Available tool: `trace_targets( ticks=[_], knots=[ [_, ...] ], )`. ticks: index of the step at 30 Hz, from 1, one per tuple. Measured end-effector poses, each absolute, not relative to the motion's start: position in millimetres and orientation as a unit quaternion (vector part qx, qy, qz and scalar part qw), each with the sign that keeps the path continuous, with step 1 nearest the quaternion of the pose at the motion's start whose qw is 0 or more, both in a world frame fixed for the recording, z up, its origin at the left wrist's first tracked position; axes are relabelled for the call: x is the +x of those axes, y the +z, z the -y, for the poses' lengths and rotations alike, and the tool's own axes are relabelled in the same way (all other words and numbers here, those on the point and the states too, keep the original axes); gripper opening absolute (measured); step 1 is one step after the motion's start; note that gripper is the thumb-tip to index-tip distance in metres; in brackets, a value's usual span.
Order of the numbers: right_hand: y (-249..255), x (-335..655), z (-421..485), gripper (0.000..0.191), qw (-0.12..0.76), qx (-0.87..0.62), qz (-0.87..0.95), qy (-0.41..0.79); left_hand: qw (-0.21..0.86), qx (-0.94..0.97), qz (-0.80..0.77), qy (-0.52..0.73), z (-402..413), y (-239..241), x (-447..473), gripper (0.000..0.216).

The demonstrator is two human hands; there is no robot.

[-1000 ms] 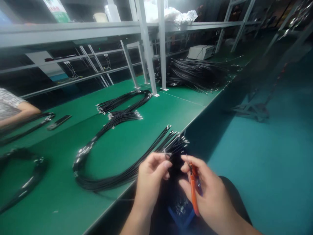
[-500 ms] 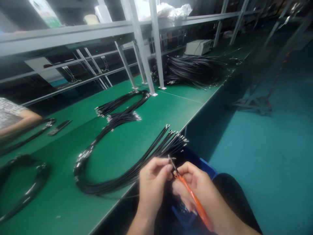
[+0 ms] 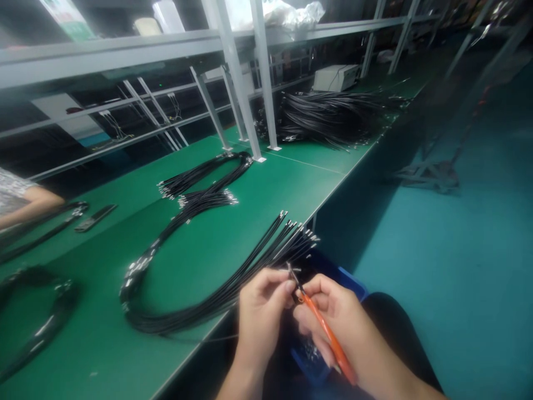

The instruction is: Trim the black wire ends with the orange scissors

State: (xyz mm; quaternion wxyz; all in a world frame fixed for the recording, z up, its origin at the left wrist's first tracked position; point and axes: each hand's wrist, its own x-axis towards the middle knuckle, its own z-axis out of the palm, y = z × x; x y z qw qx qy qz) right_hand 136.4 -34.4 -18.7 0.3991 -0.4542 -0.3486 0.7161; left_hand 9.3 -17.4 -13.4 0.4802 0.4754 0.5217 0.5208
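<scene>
My left hand (image 3: 260, 308) is closed in a pinch on the end of a black cable, just off the front edge of the green bench (image 3: 104, 344). My right hand (image 3: 339, 322) grips orange-handled pliers (image 3: 322, 328), whose metal tip meets the cable end between my fingers. A bundle of black cables with metal terminals (image 3: 233, 278) lies on the bench and reaches toward my hands. A blue bin (image 3: 347, 278) sits below, partly hidden by my hands.
More black cable loops (image 3: 195, 194) lie across the bench, and a big heap of black cables (image 3: 328, 116) lies at the far end by a white box (image 3: 335, 76). Grey shelf posts (image 3: 237, 83) stand on the bench. Another person's arm (image 3: 25, 203) rests at far left. Teal floor (image 3: 458, 250) lies right.
The pliers swung from hanging in my right hand to pointing up at the cable end held by my left hand. The view shifted slightly, and the blue bin came into sight.
</scene>
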Motion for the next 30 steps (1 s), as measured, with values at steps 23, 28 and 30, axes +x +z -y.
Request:
trace_targets(
  ticks=[23, 28, 30],
  knots=[
    [-12.4, 139.9, 36.1, 0.016, 0.377, -0.488, 0.373, 0.694, 0.443, 0.480, -0.536, 0.535, 16.1, -18.5, 14.1, 0.004],
    [-6.2, 139.7, 33.7, 0.014, 0.357, -0.511, 0.371, 0.688, 0.436, 0.490, -0.537, 0.530, 16.8, -20.5, 13.5, 0.003],
    [-5.3, 140.3, 33.7, 0.013, 0.349, -0.510, 0.373, 0.692, 0.428, 0.499, -0.539, 0.527, 17.0, -20.9, 13.2, 0.003]
  ],
)
